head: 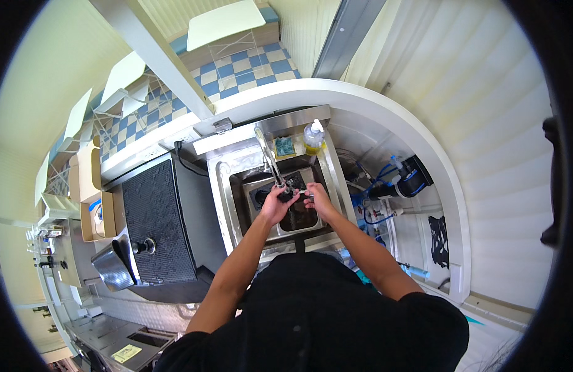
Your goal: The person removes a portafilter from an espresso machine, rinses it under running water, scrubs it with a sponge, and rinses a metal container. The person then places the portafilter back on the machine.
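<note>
A stainless steel sink lies before me, with a curved chrome faucet reaching over its basin. Under the spout is my left hand, palm partly up, its fingertips beside a small dark object whose kind is unclear. My right hand pinches a small shiny metal part between thumb and fingers, close to the left fingertips. Fingers hide much of both small items. Below the hands, a black perforated mat or tray shows in the basin.
Behind the basin stand a green sponge and a clear pump bottle. Left is a counter with a black rubber mat, a tamper and an open cardboard box. Blue tubing and a black filter housing are at right.
</note>
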Motion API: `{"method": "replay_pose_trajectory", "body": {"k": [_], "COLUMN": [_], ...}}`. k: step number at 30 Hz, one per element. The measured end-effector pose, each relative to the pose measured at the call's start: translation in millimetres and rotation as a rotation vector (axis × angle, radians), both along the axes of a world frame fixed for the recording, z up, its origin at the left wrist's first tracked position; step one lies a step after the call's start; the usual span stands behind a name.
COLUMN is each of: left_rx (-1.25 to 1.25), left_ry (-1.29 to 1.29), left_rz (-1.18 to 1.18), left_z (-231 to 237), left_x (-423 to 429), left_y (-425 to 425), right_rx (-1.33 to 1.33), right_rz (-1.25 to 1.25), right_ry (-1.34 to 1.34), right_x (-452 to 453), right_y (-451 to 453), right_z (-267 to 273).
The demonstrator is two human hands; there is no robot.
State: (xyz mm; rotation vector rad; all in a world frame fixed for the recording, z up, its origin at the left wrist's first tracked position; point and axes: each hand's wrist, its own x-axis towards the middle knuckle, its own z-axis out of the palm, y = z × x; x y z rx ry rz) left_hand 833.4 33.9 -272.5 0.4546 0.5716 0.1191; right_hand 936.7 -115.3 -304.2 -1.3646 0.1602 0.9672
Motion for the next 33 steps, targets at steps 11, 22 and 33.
{"method": "replay_pose_trajectory", "body": {"k": [11, 22, 33], "left_rx": [1.696, -0.154, 1.687], "left_ry": [0.435, 0.141, 0.534], "left_rz": [-0.054, 0.196, -0.512], "left_z": [10.1, 6.5, 16.5], "left_x": [-59.5, -97.1, -97.3], "left_y": [17.2, -3.5, -1.2], "right_rx": [0.318, 0.224, 0.024], "right_rz": [0.162, 0.594, 0.582], "right_ry": [0.127, -0.968, -0.99], "right_x": [-27.2, -69.2, -57.3], "right_y": [50.8, 42.1, 13.5], "right_z": [12.7, 58.4, 29.9]}}
